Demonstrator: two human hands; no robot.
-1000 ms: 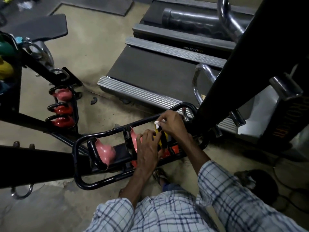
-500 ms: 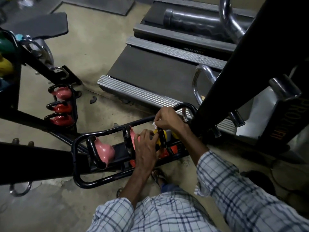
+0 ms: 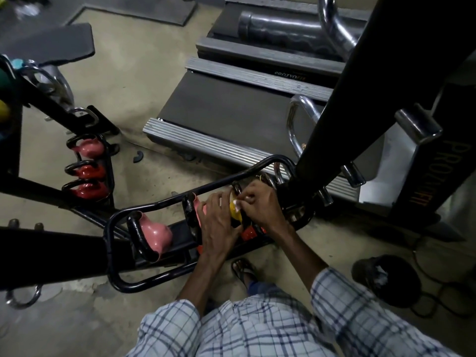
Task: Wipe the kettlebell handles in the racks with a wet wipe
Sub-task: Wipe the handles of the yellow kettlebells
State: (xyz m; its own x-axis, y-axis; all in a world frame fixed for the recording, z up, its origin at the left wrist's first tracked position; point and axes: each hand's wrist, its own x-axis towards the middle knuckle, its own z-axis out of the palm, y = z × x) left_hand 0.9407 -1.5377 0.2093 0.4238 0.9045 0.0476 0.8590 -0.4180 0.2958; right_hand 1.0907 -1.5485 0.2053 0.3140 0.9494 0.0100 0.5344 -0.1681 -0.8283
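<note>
Wiping handle of yellow kettlebell (image 3: 235, 213) | right hand (image 3: 260, 206) pinches wet wipe (image 3: 237, 203) | left hand (image 3: 219, 224) flat, bracing alongside | risk: wipe snags, slips from pinch

Grey treadmill (image 3: 231, 117) on concrete floor (image 3: 123, 81). Behind it, second treadmill (image 3: 270, 55). Right of it and nearer, black bin (image 3: 405, 292) holding crumpled paper (image 3: 381, 275).

Left hand (image 3: 219, 224) rests spread, right hand (image 3: 260, 204) pinches beside it
</note>
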